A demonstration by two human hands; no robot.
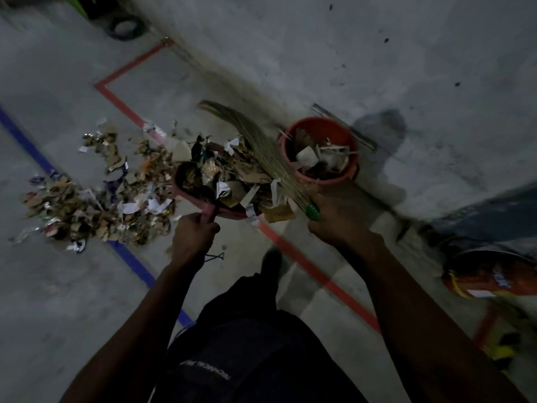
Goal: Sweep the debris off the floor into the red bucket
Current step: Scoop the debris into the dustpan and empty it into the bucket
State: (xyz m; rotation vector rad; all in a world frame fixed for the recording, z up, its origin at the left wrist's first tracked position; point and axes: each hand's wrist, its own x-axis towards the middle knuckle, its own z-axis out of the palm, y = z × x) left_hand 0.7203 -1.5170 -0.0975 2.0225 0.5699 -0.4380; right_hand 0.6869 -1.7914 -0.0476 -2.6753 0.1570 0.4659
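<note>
A red bucket (319, 128) stands on the concrete floor by the wall, with paper and cardboard scraps inside. My left hand (194, 232) grips the handle of a pink dustpan (203, 200) heaped with debris. My right hand (334, 221) grips a straw broom (261, 144) just below its green collar, and the bristles lie over the dustpan's load right beside the bucket. A wide pile of cardboard bits, paper and foil wrappers (87, 205) spreads over the floor to the left of the dustpan.
Red tape (313, 267) and blue tape (26, 138) lines cross the floor. A metal strip (348, 129) lies behind the bucket. An orange container (488, 279) sits at the right edge. A dark ring (125, 27) lies at the top left. My dark-trousered legs fill the bottom centre.
</note>
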